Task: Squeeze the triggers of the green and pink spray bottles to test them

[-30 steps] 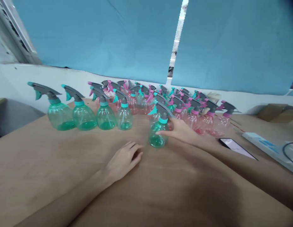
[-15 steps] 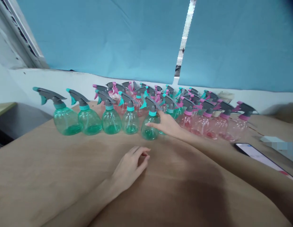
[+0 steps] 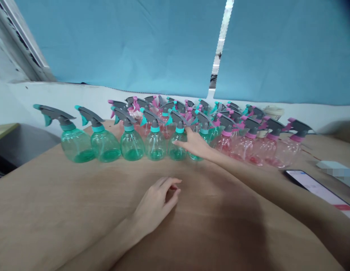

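Observation:
My right hand (image 3: 196,145) reaches across the table and grips a green spray bottle (image 3: 176,146) with a grey and teal trigger head. That bottle stands upright at the right end of a front row of green spray bottles (image 3: 104,145). My left hand (image 3: 157,201) rests on the brown table (image 3: 64,210) nearer to me, fingers loosely curled, holding nothing. Behind and to the right stand several pink spray bottles (image 3: 248,148) with pink trigger heads.
A phone (image 3: 318,190) with a lit screen lies at the right of the table. A pale flat object (image 3: 335,167) sits beyond it. A blue curtain (image 3: 135,45) hangs behind a white ledge. A dark surface (image 3: 19,145) lies past the table's left edge.
My right hand has carried the green bottle left and away from me into line with the front row of green bottles. My left hand stayed on the table.

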{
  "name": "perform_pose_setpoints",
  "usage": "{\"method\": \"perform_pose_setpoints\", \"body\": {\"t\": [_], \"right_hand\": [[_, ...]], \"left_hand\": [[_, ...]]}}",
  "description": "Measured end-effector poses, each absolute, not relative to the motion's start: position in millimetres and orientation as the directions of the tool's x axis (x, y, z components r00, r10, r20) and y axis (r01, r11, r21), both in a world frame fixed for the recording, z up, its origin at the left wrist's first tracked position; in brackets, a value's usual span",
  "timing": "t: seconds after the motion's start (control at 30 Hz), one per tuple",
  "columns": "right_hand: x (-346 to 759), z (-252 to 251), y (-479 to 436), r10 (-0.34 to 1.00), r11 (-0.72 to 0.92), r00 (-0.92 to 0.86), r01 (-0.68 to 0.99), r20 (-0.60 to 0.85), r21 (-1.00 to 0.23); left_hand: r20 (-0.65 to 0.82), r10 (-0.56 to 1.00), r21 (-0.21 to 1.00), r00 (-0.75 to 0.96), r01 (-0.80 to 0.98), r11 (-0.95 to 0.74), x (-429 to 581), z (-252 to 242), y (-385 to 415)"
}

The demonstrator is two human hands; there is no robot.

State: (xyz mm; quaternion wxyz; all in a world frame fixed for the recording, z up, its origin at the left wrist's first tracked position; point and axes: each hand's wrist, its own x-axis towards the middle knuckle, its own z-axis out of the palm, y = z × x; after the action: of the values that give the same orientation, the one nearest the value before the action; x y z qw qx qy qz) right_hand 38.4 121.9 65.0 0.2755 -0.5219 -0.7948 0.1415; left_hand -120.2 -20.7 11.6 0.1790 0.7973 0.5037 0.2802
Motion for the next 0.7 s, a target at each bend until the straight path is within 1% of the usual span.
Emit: {"method": "perform_pose_setpoints", "body": {"t": [0.37,0.47,0.7], "right_hand": [[39,61,124,0.901,0.434,-0.326,0.69,0.287,-0.579],[39,59,124,0.903,0.43,-0.313,0.7,0.296,-0.571],[59,61,95,0.885,0.451,-0.276,0.708,0.374,-0.544]], "left_hand": [[0.259,0.914,0.573,0.314,0.712,-0.406,-119,14,-20],[0.26,0.914,0.575,0.312,0.71,-0.406,-119,13,-20],[0.247,0.917,0.581,0.312,0.71,-0.398,-120,11,-20]]}}
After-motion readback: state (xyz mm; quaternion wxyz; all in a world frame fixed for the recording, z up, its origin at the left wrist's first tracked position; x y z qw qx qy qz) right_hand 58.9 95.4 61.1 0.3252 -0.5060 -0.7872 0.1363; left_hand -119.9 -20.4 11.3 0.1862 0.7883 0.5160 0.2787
